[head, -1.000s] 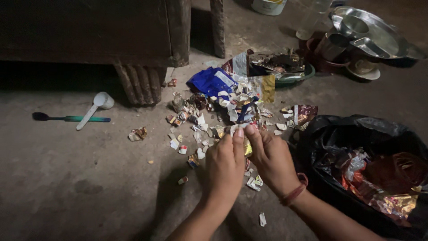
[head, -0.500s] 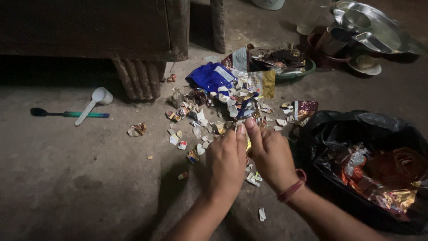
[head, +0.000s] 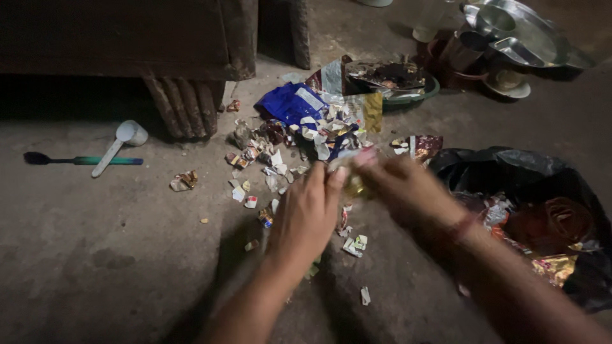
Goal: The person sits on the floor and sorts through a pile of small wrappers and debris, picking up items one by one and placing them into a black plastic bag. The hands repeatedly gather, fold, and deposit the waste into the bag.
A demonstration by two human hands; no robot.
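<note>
While both hands meet over a dim concrete floor [head: 95,255], the left hand [head: 306,213] has its fingers curled in and its fingertips pinching a small gold foil scrap [head: 354,186]. The right hand [head: 401,188] is blurred; its fingertips come to the same scrap from the other side, but how tightly it grips cannot be told. A reddish band [head: 464,227] circles the right wrist.

Just beyond the hands, a heap of torn wrapper pieces [head: 299,150] spreads across the floor, with a crumpled blue wrapper [head: 290,102] at its far edge. Loose bits lie scattered nearer the person, one crumpled piece [head: 183,181] well apart to the left. To the right, just beside the right forearm, an open black plastic bag [head: 510,169] holds shiny red and gold wrappers [head: 548,232].

Further left on the floor lie a white plastic scoop [head: 121,141] and a dark-headed brush with a green handle [head: 83,160], touching where they cross. Behind them stands dark wooden furniture with a carved leg [head: 185,105]. At the far right, steel plates and cups [head: 510,32] sit stacked near a green dish [head: 408,92] filled with dark scraps.
</note>
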